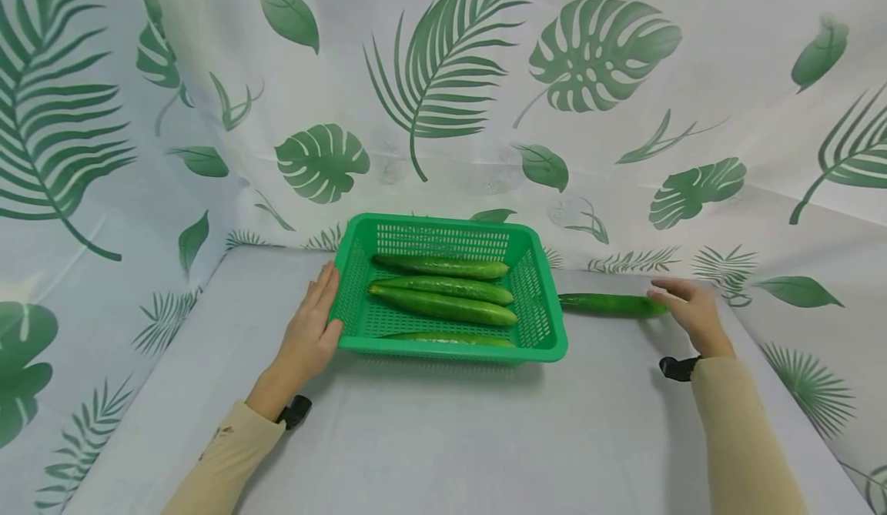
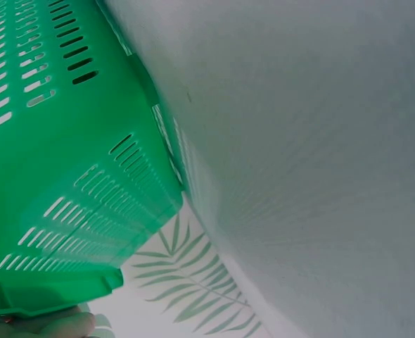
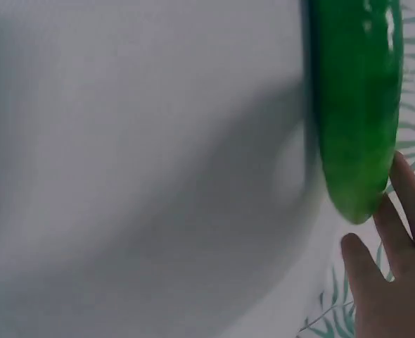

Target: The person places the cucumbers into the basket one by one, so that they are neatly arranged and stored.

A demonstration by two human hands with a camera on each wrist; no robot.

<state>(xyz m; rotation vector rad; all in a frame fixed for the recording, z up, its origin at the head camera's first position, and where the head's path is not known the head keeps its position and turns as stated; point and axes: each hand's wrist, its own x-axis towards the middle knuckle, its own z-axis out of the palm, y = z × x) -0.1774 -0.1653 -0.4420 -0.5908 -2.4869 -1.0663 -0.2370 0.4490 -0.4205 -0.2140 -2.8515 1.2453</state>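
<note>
A green plastic basket (image 1: 450,352) with slotted walls stands near the back of the table, and several cucumbers (image 1: 443,305) lie lengthwise in it. My left hand (image 1: 313,321) rests along the basket's left side, fingers extended; in the left wrist view only fingertips (image 2: 68,325) show below the basket's rim. On the table to the right of the basket lies a single cucumber (image 1: 610,305), its left end at the basket's wall. My right hand (image 1: 693,316) is at this cucumber's right end with spread fingers, not curled round it. In the right wrist view the fingers (image 3: 397,236) are beside the cucumber's tip.
A white cloth (image 1: 485,438) covers the table. Behind and at both sides hangs a white curtain (image 1: 457,184) printed with green leaves. A dark strap with a small device (image 1: 296,411) sits on the left wrist, and a similar one (image 1: 679,369) on the right.
</note>
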